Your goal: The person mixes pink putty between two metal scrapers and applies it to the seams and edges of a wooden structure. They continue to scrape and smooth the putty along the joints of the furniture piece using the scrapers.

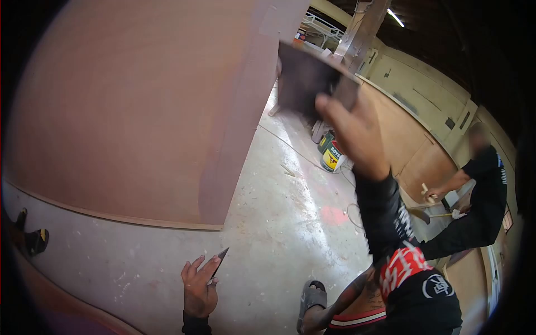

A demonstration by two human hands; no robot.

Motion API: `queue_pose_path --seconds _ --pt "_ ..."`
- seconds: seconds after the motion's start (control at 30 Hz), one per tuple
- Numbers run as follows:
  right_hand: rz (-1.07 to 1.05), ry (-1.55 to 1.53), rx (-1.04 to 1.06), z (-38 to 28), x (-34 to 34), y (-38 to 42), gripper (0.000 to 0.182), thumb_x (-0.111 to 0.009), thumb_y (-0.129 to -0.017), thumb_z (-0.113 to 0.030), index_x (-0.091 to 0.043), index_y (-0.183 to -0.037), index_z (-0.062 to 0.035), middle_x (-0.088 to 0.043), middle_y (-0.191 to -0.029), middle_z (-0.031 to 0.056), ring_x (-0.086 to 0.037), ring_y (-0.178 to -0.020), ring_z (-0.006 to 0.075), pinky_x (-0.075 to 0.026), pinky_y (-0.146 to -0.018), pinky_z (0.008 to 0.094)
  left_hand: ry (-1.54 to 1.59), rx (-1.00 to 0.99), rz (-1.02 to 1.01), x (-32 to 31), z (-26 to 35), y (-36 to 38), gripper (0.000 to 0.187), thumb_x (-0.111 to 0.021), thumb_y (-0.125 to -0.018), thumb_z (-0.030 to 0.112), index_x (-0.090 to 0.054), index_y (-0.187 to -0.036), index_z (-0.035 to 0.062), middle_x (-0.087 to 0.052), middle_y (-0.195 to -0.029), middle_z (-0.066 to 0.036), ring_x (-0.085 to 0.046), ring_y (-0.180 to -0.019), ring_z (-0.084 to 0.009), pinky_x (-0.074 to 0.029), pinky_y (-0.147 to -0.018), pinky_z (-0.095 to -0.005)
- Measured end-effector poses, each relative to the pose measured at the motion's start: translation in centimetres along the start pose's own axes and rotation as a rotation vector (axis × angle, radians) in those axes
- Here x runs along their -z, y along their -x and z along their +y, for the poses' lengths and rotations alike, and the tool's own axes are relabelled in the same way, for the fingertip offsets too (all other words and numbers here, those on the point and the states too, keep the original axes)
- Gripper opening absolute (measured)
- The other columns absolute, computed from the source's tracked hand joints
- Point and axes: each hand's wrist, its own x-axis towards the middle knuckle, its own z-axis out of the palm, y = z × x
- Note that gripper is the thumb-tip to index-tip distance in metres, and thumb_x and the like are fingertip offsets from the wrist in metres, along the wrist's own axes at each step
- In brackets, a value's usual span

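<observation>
My right hand (360, 134), raised and smeared by motion, grips a dark flat rectangular piece (307, 78) with a lighter brown edge. The thumb presses on its near face, while the other fingers are mostly hidden. A large reddish-brown panel (128, 111) stands to the left, with a paler purplish band along its right side, close to the dark piece in this view. Low in the picture, my left hand (198, 287) pinches a thin, dark, pointed piece (220, 261) between thumb and fingers, below the panel's bottom edge.
Paint cans (332, 156) stand on the stained concrete floor (268, 206) past my right forearm. A co-worker (486, 184) in black is at the right, holding a small light piece, near a brown board (424, 167). My sandalled foot (312, 304) is at the bottom.
</observation>
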Motion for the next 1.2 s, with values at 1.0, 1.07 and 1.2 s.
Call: queue_pose_path --seconds 1.0,1.07,1.2 --pt "0.036 0.8 0.535 4.1 -5.2 -2.7 0.05 -0.058 -0.076 0.0 -0.06 -0.124 -0.0121 -0.059 -0.124 0.0069 -0.053 -0.121 0.0262 -0.041 -0.1 0.0408 0.271 0.125 0.198 -1.7 -2.3 1.8 0.034 -0.051 -0.097 0.021 -0.063 -0.123 0.0033 -0.066 -0.114 -0.02 -0.057 -0.112 -0.0373 -0.04 -0.102 -0.0439" --pt "-0.014 0.819 0.475 4.0 -5.7 -1.8 0.051 -0.058 -0.077 0.0 -0.059 -0.126 -0.0121 -0.057 -0.127 0.0076 -0.051 -0.124 0.0272 -0.04 -0.102 0.0419 0.306 0.167 0.204 -0.4 -1.3 1.6 0.036 -0.05 -0.099 0.023 -0.062 -0.123 -0.0007 -0.067 -0.114 -0.018 -0.058 -0.112 -0.0357 -0.041 -0.101 -0.0422" --pt "-0.1 0.744 0.42 4.0 -7.0 0.5 0.049 -0.057 -0.079 -0.001 -0.059 -0.126 -0.0107 -0.058 -0.127 0.0094 -0.052 -0.124 0.0295 -0.04 -0.104 0.0444 0.565 0.388 0.2 1.8 0.4 1.1 0.042 -0.047 -0.102 0.028 -0.057 -0.127 -0.0041 -0.065 -0.117 -0.016 -0.059 -0.111 -0.0332 -0.043 -0.099 -0.0402"
